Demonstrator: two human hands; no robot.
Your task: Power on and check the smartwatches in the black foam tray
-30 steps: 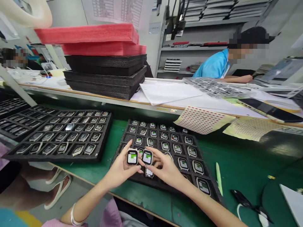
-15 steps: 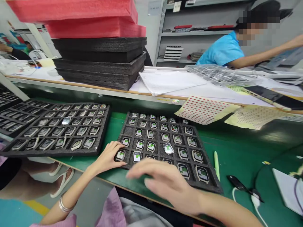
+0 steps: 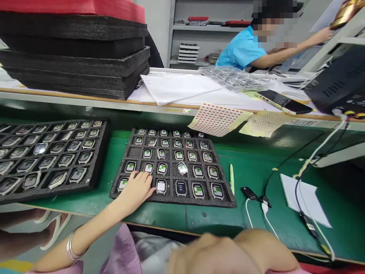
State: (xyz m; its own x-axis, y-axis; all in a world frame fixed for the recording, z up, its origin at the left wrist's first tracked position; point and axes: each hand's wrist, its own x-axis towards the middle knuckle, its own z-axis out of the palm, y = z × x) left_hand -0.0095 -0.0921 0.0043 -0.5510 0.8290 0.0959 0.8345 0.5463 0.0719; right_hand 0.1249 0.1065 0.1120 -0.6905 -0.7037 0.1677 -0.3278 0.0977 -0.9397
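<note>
My left hand (image 3: 136,190) lies flat with fingers stretched on the front row of a black foam tray (image 3: 171,200), covering one slot. The tray's slots hold several smartwatch bodies (image 3: 161,185), most with lit green-and-white screens. One watch (image 3: 181,167) sits tilted in its slot, and another (image 3: 181,187) has a dark screen. My right hand (image 3: 228,255) is a blurred shape at the bottom edge, close to the camera, and its fingers do not show.
A second tray of watches (image 3: 57,152) lies to the left. A green stick (image 3: 231,179), a black clip with cables (image 3: 251,193) and white paper (image 3: 306,198) lie to the right. Sticker sheets (image 3: 216,118) hang off the raised shelf, which holds stacked foam (image 3: 71,64). A co-worker in blue (image 3: 242,49) reaches right.
Both hands held a watch each a second ago. Those watches now sit in the tray; the left hand rests on the front row, and the right hand has pulled back toward my body.
</note>
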